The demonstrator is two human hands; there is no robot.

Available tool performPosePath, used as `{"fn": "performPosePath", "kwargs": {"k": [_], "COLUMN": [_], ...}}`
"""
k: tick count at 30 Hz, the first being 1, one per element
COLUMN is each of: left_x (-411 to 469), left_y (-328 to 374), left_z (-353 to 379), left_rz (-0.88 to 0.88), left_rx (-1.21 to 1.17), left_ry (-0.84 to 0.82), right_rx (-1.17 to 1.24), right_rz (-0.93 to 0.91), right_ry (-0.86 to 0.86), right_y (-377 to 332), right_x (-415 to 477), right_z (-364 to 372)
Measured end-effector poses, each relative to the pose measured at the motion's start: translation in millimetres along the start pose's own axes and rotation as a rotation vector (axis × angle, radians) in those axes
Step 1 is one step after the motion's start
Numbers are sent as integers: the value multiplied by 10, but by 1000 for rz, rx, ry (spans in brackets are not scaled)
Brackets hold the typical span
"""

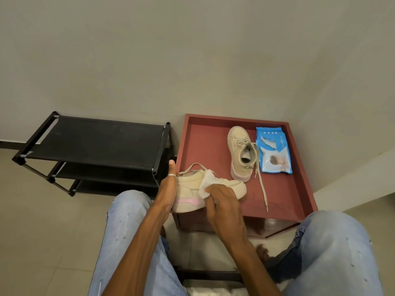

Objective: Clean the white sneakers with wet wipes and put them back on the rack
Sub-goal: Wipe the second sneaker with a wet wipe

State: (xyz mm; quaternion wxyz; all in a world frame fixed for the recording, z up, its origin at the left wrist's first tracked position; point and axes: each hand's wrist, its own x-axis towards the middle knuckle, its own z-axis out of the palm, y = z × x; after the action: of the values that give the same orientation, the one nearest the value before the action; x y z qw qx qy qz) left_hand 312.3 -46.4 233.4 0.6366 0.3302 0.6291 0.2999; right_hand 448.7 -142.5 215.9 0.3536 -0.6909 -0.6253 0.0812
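we have one sneaker (pixel 192 189) turned on its side and lifted off the low red table (pixel 205 144), so its side panel and pink stripe face up where we can reach them. our left hand (pixel 167 186) clamps the heel end, thumb up and fingers wrapped behind, which keeps the shoe from twisting under pressure. our right hand (pixel 222 201) is closed on a wet wipe (pixel 206 182), pressing it flat against the upper near the midfoot (the wipe is bunched, so only part of it touches). the second sneaker (pixel 240 153) stands upright on the table, laces trailing loose, just beside the blue wipes pack (pixel 273 150), kept close for a fresh sheet. the black rack (pixel 96 146) stands just left of the table, its top shelf bare, ready to take the pair. we judge the cleaning only partly done.
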Motion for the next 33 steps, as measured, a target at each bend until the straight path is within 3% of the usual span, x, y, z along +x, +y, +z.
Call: {"fn": "performPosePath", "kwargs": {"k": [3, 8, 11, 13, 17, 19, 23, 26, 29, 31, 33], "left_x": [-12, -52, -53, -29, 12, 28, 12, -8, -11, -6, 5], "left_y": [-6, 3, -5, -3, -13, -26, -14, 13, -4, -19, -28], "left_z": [-16, -20, -14, -10, -19, -36, -17, 2, 8, 1, -1], "left_rz": [15, 43, 45, 36, 31, 37, 76, 92, 111, 114, 103], "left_rx": [14, 26, 42, 48, 92, 117, 146, 153, 164, 156, 141], "left_ry": [-17, -56, -57, -39, -8, -8, -16, -13, -19, -16, -15], "right_rx": [-21, -110, -26, -6, 17, -18, 16, 31, 28, 22, -3], "right_rz": [9, 344, 457, 414, 113, 52, 346, 529, 598, 587, 435], "right_ry": [41, 32, 1, 17, 13, 38, 138, 19, -87, -26, 77], "right_y": [195, 765, 870, 718, 116, 122, 617, 927, 1035, 899, 639], "right_x": [-8, 257, 320, 277, 51, 3, 107, 330, 392, 330, 222], "right_z": [-33, -204, -310, -301, -36, 13, -154, -240, -274, -257, -180]}}
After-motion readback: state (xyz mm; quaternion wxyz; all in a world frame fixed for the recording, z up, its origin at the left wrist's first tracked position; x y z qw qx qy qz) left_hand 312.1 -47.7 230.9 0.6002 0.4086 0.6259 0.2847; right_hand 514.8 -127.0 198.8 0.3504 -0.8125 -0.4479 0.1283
